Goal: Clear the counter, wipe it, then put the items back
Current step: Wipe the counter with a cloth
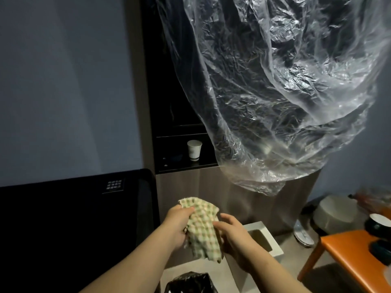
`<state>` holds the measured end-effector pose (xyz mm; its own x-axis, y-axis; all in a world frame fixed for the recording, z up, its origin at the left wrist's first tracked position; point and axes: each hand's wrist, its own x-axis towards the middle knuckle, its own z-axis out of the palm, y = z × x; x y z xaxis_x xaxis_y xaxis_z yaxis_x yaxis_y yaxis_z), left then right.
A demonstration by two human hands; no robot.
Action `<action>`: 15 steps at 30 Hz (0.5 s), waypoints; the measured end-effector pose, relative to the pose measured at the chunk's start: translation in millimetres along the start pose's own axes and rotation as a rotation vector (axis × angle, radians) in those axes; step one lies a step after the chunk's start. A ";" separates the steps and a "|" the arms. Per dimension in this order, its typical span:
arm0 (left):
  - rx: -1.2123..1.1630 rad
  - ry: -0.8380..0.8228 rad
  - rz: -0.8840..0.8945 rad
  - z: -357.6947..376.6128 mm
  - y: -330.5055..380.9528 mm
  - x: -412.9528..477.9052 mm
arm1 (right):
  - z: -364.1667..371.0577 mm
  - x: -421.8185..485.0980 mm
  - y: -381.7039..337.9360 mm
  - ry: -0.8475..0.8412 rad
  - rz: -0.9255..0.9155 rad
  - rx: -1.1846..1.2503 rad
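Plastic sheet [275, 102] (crumpled) hangs above cloth [201, 229].

Counts by kind. Hands, two: left hand [179, 225] and right hand [234, 235]. Cloth [203, 227], one. Paper cup [194, 150], one. Clear plastic sheet [285, 92], one. Orange table [349, 250], one. Black bag [190, 282], one. The items at far right are too blurred to count.
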<state>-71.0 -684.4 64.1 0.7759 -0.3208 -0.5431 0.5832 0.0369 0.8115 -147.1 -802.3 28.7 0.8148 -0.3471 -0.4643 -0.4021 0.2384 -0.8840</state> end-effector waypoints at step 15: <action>0.314 -0.028 0.075 -13.3 83.4 115.5 | 26.1 123.6 -93.3 -0.008 -0.140 -0.019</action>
<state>70.5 -705.8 66.2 0.8045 -0.3543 -0.4768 0.4189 -0.2309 0.8782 2.0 -843.7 55.2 0.8668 -0.3683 -0.3361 -0.2922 0.1710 -0.9410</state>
